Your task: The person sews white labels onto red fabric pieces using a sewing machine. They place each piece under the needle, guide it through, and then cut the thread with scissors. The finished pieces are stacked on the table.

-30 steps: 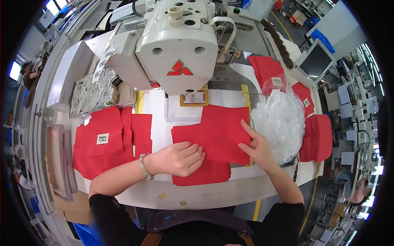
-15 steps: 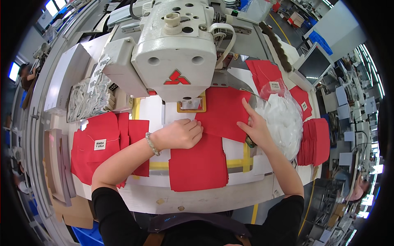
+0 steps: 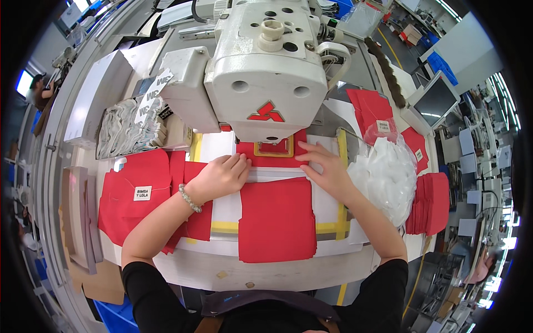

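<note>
A red fabric piece [image 3: 275,162] lies flat under the yellow clamp frame [image 3: 290,145] of a white sewing machine [image 3: 261,86]. My left hand [image 3: 219,176], with a beaded bracelet on its wrist, has its fingers curled closed at the left edge of that piece. At the right edge my right hand [image 3: 328,173] is open, thumb and fingers apart, the fingertips touching the fabric. Closer to me, a neat stack of red fabric pieces [image 3: 277,222] rests on the white work surface. The needle area is mostly hidden behind the machine head.
On the left lie red pieces with a white label [image 3: 133,202], a tray of folded labels [image 3: 130,130] and a long white box [image 3: 97,102]. To the right are a plastic bag of white pieces [image 3: 386,177], another red stack [image 3: 430,202] and a small screen [image 3: 436,100].
The red piece has moved left and away from me, from right of the clamp frame to under it. My right hand has shifted left with it; my left hand has moved slightly left.
</note>
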`<state>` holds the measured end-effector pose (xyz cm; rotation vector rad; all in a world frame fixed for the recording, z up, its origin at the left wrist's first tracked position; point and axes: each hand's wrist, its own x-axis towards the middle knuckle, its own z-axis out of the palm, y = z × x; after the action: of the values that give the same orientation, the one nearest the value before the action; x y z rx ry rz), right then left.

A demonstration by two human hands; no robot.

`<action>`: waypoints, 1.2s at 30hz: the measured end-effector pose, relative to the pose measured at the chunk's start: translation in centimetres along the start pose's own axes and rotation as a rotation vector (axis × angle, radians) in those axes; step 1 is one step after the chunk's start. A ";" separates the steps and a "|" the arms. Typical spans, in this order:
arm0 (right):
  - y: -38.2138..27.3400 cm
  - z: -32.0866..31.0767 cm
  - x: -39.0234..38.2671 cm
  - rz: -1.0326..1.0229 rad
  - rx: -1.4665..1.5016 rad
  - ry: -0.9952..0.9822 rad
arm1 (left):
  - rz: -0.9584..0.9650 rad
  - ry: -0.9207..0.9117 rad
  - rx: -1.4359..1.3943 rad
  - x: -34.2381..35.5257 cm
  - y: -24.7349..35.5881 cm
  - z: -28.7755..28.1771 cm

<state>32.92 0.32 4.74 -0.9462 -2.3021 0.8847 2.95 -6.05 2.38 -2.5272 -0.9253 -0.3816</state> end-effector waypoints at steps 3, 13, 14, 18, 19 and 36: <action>0.1 0.6 -0.2 -0.063 -0.095 0.019 | -0.045 0.054 -0.077 -0.1 -0.3 -0.3; 0.0 0.9 -0.5 -0.072 -0.177 0.018 | -0.414 0.023 -0.514 -1.0 -0.7 -1.5; 0.0 0.9 -0.5 -0.066 -0.177 0.013 | -0.420 0.030 -0.519 -1.1 -0.8 -1.5; -0.4 0.8 -0.6 -0.058 -0.203 -0.002 | -0.434 0.049 -0.540 -1.3 -0.7 -1.4; -0.4 0.8 -0.7 -0.052 -0.202 -0.007 | -0.434 0.050 -0.545 -1.4 -0.6 -1.4; -1.2 0.3 -2.0 -0.182 -0.555 0.044 | -0.370 0.023 -0.443 -1.4 -0.4 -1.7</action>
<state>33.48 -1.95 5.01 -0.9310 -2.5948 0.1409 1.44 -7.34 3.45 -2.7184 -1.4385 -0.8038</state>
